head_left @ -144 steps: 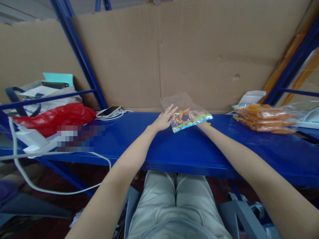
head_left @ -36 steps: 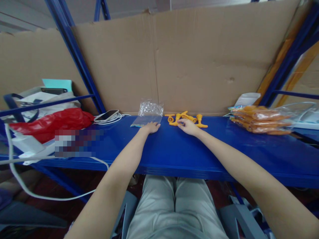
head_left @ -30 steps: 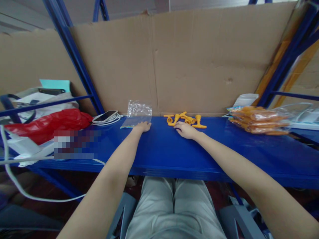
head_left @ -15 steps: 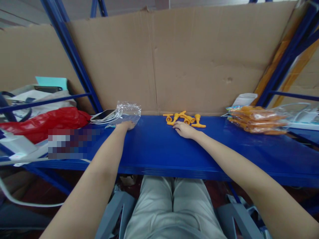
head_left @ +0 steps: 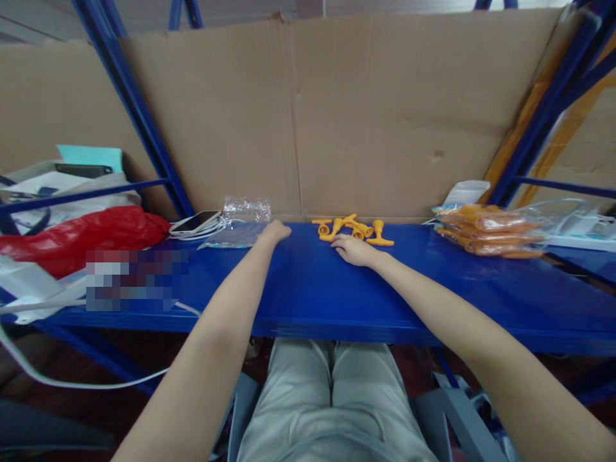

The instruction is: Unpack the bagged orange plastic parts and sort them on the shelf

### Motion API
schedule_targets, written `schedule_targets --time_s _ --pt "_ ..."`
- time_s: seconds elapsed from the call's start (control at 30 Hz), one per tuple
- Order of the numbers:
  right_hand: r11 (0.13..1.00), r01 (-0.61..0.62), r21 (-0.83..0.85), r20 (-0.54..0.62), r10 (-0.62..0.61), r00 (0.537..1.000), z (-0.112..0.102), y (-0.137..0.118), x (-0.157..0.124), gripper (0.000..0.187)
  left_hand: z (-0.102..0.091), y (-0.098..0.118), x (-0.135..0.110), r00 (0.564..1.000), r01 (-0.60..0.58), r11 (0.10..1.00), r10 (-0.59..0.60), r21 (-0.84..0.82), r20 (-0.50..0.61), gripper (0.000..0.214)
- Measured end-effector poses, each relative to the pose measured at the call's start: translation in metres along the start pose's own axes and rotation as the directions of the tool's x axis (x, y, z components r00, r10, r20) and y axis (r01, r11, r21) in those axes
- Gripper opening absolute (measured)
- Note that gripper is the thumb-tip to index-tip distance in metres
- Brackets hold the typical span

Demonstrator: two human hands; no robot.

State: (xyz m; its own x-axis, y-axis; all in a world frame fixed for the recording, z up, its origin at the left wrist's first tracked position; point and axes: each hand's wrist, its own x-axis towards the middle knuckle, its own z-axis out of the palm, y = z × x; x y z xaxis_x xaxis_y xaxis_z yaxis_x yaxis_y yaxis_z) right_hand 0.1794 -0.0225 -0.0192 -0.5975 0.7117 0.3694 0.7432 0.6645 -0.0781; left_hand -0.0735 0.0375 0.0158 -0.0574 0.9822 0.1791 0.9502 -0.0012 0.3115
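Several yellow T-shaped plastic pieces with round sockets (head_left: pixel 378 230) lie in a loose group at the back middle of the blue table. My right hand (head_left: pixel 353 249) rests on the table at the near side of this group. Its fingers are stretched toward the pieces and slightly apart, and I see nothing held in it. My left hand (head_left: pixel 276 232) is above the table, left of the pieces, at the right edge of a flat clear plastic bag (head_left: pixel 235 235). Its fingers are too small and blurred to make out, and no object shows in it.
On the right lies a stack of clear bags filled with yellow pieces (head_left: pixel 491 231). At left are a phone (head_left: pixel 202 222) on a coiled white cable and a red plastic bag (head_left: pixel 96 234). A cardboard sheet (head_left: pixel 366 115) closes off the back between blue posts (head_left: pixel 139 115).
My left hand has moved right, from on top of the clear bag to its right edge, toward the yellow pieces. The bag stays behind. My right hand has hardly moved.
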Motion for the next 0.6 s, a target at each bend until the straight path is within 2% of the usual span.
schedule_targets --time_s 0.03,0.13,0.2,0.27,0.33,0.4,0.53,0.6 --pt "1.0 -0.002 -0.013 0.012 0.002 1.0 -0.004 -0.001 -0.001 0.033 0.003 0.013 -0.004 0.999 0.037 0.996 -0.036 -0.078 0.014 0.045" --pt "0.993 -0.052 -0.105 -0.026 0.049 0.998 -0.021 -0.001 -0.003 0.032 0.012 0.042 -0.019 0.996 0.013 0.984 -0.029 -0.18 -0.086 0.05" --pt "0.971 -0.167 -0.168 -0.147 0.143 0.979 -0.037 0.005 -0.007 0.034 0.018 0.049 -0.029 0.991 -0.088 0.983 0.069 -0.163 -0.119 0.051" --pt "0.927 -0.331 -0.177 -0.291 0.272 0.917 -0.054 0.018 -0.013 0.035 0.021 0.051 -0.037 0.977 -0.187 0.972 0.17 -0.14 -0.125 0.05" --pt "0.851 -0.504 -0.149 -0.428 0.404 0.808 -0.07 0.036 -0.022 0.036 0.022 0.05 -0.042 0.969 -0.234 0.964 0.221 -0.128 -0.107 0.049" --pt "0.749 -0.652 -0.116 -0.527 0.51 0.68 -0.083 0.055 -0.035 0.036 0.021 0.05 -0.044 0.968 -0.244 0.962 0.235 -0.121 -0.084 0.048" --pt "0.522 -0.852 -0.043 -0.641 0.639 0.424 -0.098 0.091 -0.068 0.042 0.021 0.051 -0.043 0.959 -0.28 0.955 0.274 -0.101 -0.076 0.048" --pt "0.427 -0.904 0.013 -0.681 0.666 0.305 -0.101 0.107 -0.085 0.048 0.022 0.051 -0.042 0.956 -0.289 0.952 0.283 -0.096 -0.074 0.048"
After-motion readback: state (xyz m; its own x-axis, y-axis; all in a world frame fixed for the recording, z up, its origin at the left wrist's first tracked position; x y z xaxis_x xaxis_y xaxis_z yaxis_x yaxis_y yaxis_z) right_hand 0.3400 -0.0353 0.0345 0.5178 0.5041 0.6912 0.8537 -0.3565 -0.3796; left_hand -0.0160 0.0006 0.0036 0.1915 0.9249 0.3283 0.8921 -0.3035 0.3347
